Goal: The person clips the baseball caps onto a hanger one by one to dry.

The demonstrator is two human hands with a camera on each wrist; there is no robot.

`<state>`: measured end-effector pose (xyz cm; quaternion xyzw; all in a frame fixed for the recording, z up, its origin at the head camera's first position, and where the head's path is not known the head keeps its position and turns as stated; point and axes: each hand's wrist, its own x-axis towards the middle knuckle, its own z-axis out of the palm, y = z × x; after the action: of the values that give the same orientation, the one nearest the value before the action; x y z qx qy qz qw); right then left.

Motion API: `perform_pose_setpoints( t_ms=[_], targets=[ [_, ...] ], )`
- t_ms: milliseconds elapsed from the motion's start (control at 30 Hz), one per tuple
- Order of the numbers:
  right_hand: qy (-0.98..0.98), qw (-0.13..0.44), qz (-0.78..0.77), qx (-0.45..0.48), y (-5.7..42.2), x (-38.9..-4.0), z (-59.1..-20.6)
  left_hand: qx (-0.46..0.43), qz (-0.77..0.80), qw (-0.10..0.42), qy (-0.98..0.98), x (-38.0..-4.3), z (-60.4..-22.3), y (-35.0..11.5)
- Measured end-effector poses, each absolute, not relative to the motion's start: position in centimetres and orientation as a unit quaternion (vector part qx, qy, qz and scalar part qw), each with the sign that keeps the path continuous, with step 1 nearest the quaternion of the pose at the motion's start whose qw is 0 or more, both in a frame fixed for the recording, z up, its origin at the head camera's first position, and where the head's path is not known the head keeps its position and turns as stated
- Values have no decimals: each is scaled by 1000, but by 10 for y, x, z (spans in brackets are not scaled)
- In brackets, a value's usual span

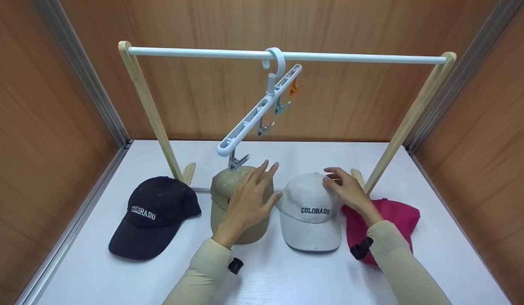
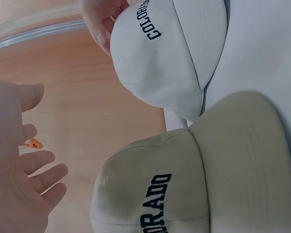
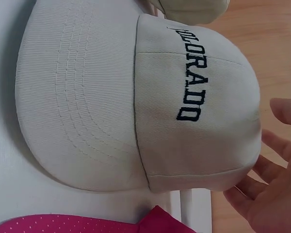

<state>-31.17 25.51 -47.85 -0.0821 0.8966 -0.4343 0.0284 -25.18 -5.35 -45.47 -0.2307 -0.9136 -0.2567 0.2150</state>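
Note:
In the head view, my left hand point(image 1: 250, 201) hovers over the khaki cap point(image 1: 219, 186) with fingers spread and nothing in them. The left wrist view shows this hand point(image 2: 19, 160) apart from the khaki cap point(image 2: 150, 194). My right hand point(image 1: 351, 190) is at the upper right side of the white cap point(image 1: 310, 203), lettered COLORADO. From the right wrist, its fingers point(image 3: 269, 170) reach behind the crown, and some tips are hidden there. Its thumb stands off the cloth. The white cap lies brim toward me on the white table.
A navy cap point(image 1: 160, 207) lies at left, and a magenta cap point(image 1: 397, 216) lies under my right forearm. Above, a pale blue clip hanger point(image 1: 266, 101) hangs by its hook on a white rod point(image 1: 194, 52) between wooden legs point(image 1: 150, 106). Its lowest grey clip point(image 1: 236, 161) hangs close by the khaki cap.

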Motion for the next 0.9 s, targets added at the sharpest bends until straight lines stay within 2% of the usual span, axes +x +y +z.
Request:
perform_pose_setpoints(
  t_ms=[167, 500, 900],
  targets=[
    [897, 41, -434, -72, 254, -315, -482, -227, -263, 211, -914, -252, -457, -49],
    [893, 26, -443, -77, 252, -317, -485, -214, -264, 188, -922, -254, -462, -43],
    [876, 54, -472, -78, 253, -316, -484, -216, -274, 156, -924, -258, -466, -37]
  ],
)
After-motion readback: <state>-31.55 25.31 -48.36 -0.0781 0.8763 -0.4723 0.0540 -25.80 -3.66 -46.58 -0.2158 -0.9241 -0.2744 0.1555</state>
